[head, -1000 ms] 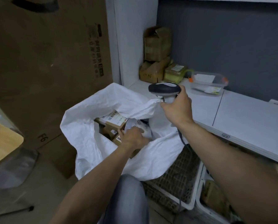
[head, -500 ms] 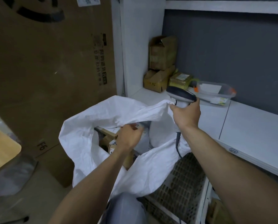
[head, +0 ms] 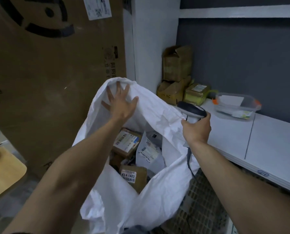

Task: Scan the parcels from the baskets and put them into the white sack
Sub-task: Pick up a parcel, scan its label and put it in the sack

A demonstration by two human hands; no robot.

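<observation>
The white sack [head: 157, 191] stands open in the middle of the view. Inside lie several parcels: a brown box with a label [head: 127, 142], a white mailer bag [head: 148, 152] and a brown parcel with a printed sticker [head: 134, 176]. My left hand [head: 119, 103] has its fingers spread flat against the sack's far inner wall. My right hand [head: 197, 128] grips the handle of the barcode scanner [head: 191, 111] and pinches the sack's right rim with it. A grey mesh basket [head: 200, 208] sits below the right arm.
A huge cardboard box [head: 48, 73] stands behind the sack on the left. A white table [head: 259, 141] on the right carries cardboard boxes [head: 176, 73], a yellow parcel [head: 197, 92] and a clear plastic tub [head: 237, 105]. A wooden chair seat [head: 2, 171] is at far left.
My left hand let go of the parcel inside the sack and rose to press flat on the sack's far wall. The sack mouth now gapes wider. My right hand kept the scanner and rim.
</observation>
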